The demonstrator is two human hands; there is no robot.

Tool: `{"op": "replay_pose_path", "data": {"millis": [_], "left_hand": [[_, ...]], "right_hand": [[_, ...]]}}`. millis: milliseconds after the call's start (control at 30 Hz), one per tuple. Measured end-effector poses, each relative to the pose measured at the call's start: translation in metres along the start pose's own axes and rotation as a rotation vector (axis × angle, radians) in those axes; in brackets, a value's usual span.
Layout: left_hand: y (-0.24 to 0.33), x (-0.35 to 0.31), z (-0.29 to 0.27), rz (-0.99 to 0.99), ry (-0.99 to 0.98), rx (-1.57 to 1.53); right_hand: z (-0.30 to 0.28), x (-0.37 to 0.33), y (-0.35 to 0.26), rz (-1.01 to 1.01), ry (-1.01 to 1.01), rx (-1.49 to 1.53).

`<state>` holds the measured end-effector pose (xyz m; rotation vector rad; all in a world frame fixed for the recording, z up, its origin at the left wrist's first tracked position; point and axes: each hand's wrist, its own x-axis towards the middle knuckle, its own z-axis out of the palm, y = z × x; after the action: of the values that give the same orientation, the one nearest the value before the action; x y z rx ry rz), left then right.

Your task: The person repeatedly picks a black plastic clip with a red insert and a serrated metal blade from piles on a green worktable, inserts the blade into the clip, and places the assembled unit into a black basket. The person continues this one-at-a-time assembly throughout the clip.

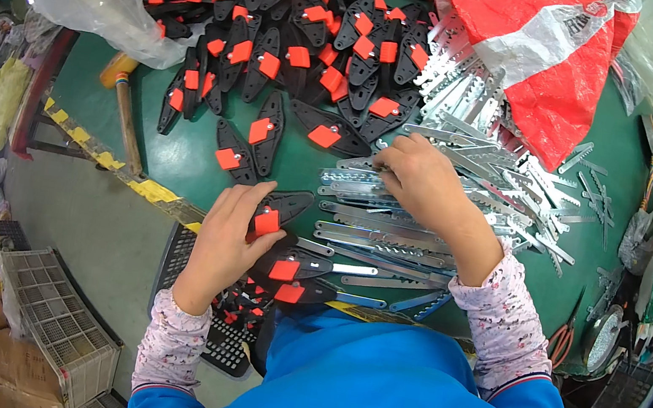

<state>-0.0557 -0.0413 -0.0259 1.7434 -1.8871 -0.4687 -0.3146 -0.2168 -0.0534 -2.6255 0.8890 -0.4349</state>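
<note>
My left hand [225, 241] is closed around a black, pointed-oval plastic part [289, 203] with a red block on it, at the near edge of the table. Just below it lie two similar black parts [310, 264], each with a metal strip [355, 269] sticking out to the right. My right hand [423, 178] is curled over the loose metal strips [389, 238], fingertips pinched together at their upper left end. What those fingers grip, if anything, is hidden under them. The strips are slotted and toothed, lying roughly side by side.
Many black parts with red blocks [297, 56] are heaped at the back. A red and white sack [558, 87] spills more strips at the right. A mallet [126, 108] lies left, pliers [561, 339] at the right edge. A plastic crate [56, 319] stands on the floor.
</note>
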Motion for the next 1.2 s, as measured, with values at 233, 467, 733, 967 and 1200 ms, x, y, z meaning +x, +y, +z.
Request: {"op": "replay_pose_path", "data": {"millis": [233, 467, 733, 967, 1200], "left_hand": [[-0.009, -0.005, -0.006, 0.02, 0.054, 0.062], [-0.016, -0.012, -0.006, -0.024, 0.018, -0.009], [-0.015, -0.016, -0.01, -0.054, 0.0, -0.089], [-0.008, -0.01, -0.011, 0.115, 0.087, 0.128], [-0.003, -0.006, -0.016, 0.158, -0.002, 0.07]], "right_hand": [[0.0, 0.008, -0.006, 0.066, -0.073, 0.011], [0.007, 0.007, -0.027, -0.194, 0.145, 0.266], [0.004, 0.004, -0.055, -0.457, 0.241, 0.032], [0.0, -0.003, -0.073, -0.185, 0.208, -0.038], [0.018, -0.011, -0.086, -0.232, 0.112, 0.026]]}}
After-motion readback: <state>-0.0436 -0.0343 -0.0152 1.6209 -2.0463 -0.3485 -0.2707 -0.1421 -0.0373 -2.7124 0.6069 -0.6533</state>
